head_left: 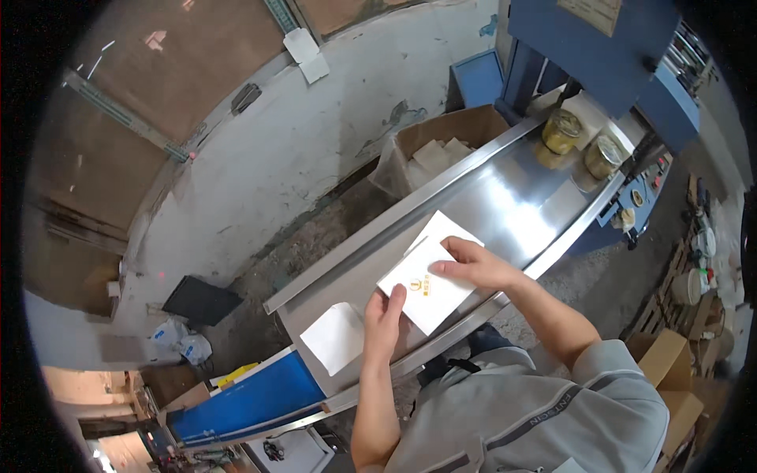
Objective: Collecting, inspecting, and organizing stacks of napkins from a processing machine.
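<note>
A small stack of white paper packets with gold print is held between my two hands over the metal table. My left hand (384,319) grips the near left edge of the front packet (435,306), thumb on top. From the right, my right hand (479,266) pinches its upper right side, also with the thumb on top. Behind it, another white packet (433,229) sticks out at an angle; whether the right hand's fingers hold it too is hidden. To the left of my left hand, a separate white paper piece (333,337) lies flat on the metal.
The shiny metal table (516,177) has raised side rims and joins a blue conveyor belt (244,400) at lower left. Two round yellowish containers (562,131) stand at its far end, by a blue machine (595,55). Beyond the far rim is a cardboard box (473,126) holding white pieces.
</note>
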`<state>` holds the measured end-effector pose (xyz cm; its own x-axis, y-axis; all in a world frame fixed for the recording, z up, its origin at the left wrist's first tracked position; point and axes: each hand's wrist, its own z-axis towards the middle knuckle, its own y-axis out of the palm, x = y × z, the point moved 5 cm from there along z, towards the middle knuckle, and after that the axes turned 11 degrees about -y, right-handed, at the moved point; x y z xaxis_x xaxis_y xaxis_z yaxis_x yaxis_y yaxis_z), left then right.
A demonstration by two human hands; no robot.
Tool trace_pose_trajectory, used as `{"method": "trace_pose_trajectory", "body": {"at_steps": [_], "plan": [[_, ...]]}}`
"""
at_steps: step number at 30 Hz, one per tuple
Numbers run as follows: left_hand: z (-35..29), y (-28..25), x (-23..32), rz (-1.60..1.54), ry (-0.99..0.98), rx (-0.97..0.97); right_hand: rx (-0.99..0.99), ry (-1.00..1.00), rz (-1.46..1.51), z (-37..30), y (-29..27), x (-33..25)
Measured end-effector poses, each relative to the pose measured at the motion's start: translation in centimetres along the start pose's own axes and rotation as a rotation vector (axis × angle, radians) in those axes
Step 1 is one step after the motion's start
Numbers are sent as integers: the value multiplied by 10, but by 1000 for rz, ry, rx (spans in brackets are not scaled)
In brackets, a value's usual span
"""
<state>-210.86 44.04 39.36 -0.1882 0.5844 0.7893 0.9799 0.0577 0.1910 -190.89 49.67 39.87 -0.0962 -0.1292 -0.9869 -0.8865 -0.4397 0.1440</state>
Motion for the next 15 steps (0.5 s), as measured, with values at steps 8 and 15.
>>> {"method": "trace_pose_trajectory", "body": {"at_steps": [8, 15], "plan": [[29, 52, -11, -184, 29, -22, -80, 54, 118, 19, -62, -11], [40, 29, -41, 2, 91, 371, -25, 55, 36, 33, -112, 5]]}}
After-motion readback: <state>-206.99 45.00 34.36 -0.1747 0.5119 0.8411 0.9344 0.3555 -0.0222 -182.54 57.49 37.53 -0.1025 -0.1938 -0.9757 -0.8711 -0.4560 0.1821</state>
